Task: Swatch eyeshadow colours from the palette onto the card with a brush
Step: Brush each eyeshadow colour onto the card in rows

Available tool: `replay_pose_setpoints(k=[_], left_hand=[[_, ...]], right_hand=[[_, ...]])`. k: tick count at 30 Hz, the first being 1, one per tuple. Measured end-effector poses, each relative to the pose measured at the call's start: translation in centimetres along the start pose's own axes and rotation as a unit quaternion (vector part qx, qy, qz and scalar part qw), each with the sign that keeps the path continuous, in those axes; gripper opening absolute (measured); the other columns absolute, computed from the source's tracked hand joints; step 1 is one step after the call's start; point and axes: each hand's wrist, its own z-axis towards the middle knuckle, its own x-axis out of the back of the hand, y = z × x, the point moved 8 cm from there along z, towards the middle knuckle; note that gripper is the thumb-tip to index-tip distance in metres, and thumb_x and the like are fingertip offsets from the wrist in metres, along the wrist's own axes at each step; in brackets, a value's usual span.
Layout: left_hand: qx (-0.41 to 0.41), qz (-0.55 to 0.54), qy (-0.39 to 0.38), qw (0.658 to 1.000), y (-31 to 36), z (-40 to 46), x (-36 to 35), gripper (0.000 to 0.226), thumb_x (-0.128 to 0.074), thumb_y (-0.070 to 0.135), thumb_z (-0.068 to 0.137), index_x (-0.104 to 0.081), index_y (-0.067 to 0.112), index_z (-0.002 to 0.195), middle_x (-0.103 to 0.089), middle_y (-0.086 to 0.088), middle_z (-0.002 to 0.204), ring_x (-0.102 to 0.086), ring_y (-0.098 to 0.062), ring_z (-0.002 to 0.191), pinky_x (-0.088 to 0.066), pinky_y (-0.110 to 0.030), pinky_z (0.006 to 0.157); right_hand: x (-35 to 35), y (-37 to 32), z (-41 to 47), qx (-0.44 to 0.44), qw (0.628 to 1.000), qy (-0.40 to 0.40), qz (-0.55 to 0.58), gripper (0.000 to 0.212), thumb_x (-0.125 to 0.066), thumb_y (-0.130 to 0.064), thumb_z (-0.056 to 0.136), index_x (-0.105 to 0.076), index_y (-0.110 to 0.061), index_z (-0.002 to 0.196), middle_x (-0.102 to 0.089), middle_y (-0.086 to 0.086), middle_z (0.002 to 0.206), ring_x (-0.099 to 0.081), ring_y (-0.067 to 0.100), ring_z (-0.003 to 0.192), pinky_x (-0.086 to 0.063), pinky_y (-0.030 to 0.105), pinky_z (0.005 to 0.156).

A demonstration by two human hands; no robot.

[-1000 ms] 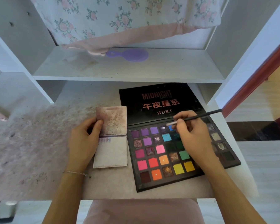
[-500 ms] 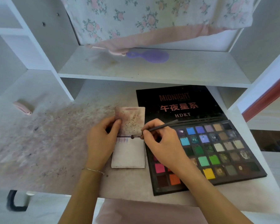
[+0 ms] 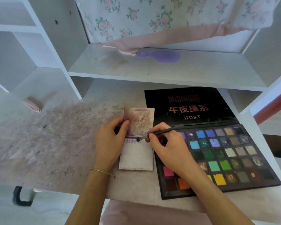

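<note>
A: Hands first. Right hand [image 3: 167,146] pinches the brush [image 3: 161,132] low on the handle, fingers curled round it. Left hand [image 3: 111,140] grips the left edge of the card [image 3: 136,156], thumb on its face, pinning it flat to the desk [image 3: 55,135].

B: Which way does the work lie from them?

A: Between them. The card sits lengthwise away from the person, just left of the palette [image 3: 234,153], seemingly touching its left edge. The brush's long axis slants from upper right down to lower left, dark tip low on the card near the fold line, right beside a short row of purple marks [image 3: 130,141]. Right hand is the nearer to the stroke; the left only steadies. Whether the bristles actually touch the paper I can't tell — that spot is soft.

B: So the next stroke?

A: My guess: it runs rightward along that row, toward bare card.

B: Against the earlier frames?

A: A second ago the brush was up over the blue pans at the palette's top row. Half a second ago it had crossed to the card. Now the tip sits slightly lower, closer to the marks. Left hand's grip unchanged.

B: Outward?

A: A purple hairbrush [image 3: 159,56] on the shelf [image 3: 169,73] above; floral cloth [image 3: 152,18] hanging behind.
</note>
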Motion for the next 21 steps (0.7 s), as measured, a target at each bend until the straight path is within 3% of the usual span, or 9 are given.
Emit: replay_pose_setpoints(k=[6, 12, 16, 21], left_hand=[[0.006, 0.006, 0.001, 1.0, -0.14, 0.02, -0.12, 0.014, -0.056, 0.02, 0.088, -0.069, 0.019, 0.094, -0.065, 0.013, 0.076, -0.06, -0.004, 0.073, -0.046, -0.02, 0.064], [0.005, 0.008, 0.006, 1.0, -0.18, 0.02, 0.02, 0.014, -0.057, 0.022, 0.088, -0.069, 0.022, 0.094, -0.064, 0.017, 0.077, -0.06, -0.004, 0.074, -0.049, -0.026, 0.067], [0.007, -0.003, 0.016, 1.0, -0.23, 0.06, 0.09, 0.015, -0.058, 0.02, 0.086, -0.07, 0.023, 0.097, -0.062, 0.024, 0.076, -0.061, -0.002, 0.075, -0.05, -0.025, 0.069], [0.015, -0.021, 0.024, 0.999, -0.35, 0.08, 0.15, 0.022, -0.061, 0.02, 0.085, -0.062, 0.037, 0.099, -0.06, 0.03, 0.074, -0.06, 0.002, 0.072, -0.049, -0.021, 0.069]], right_hand=[[-0.43, 0.28, 0.05, -0.005, 1.0, -0.015, -0.026, 0.017, -0.054, -0.019, 0.087, -0.049, -0.033, 0.079, -0.065, -0.003, 0.08, -0.062, 0.007, 0.077, -0.052, 0.019, 0.07], [-0.33, 0.02, 0.18, 0.014, 0.999, -0.007, -0.031, 0.018, -0.054, -0.017, 0.088, -0.048, -0.032, 0.08, -0.063, -0.006, 0.079, -0.059, 0.001, 0.076, -0.048, 0.012, 0.066], [-0.45, 0.08, 0.05, 0.013, 0.999, -0.017, -0.033, 0.019, -0.053, -0.018, 0.087, -0.048, -0.034, 0.079, -0.064, -0.006, 0.08, -0.06, 0.003, 0.078, -0.05, 0.015, 0.069], [-0.41, -0.08, 0.05, 0.022, 0.999, -0.013, -0.038, 0.021, -0.053, -0.018, 0.088, -0.046, -0.036, 0.08, -0.062, -0.006, 0.079, -0.058, 0.002, 0.077, -0.049, 0.014, 0.068]])
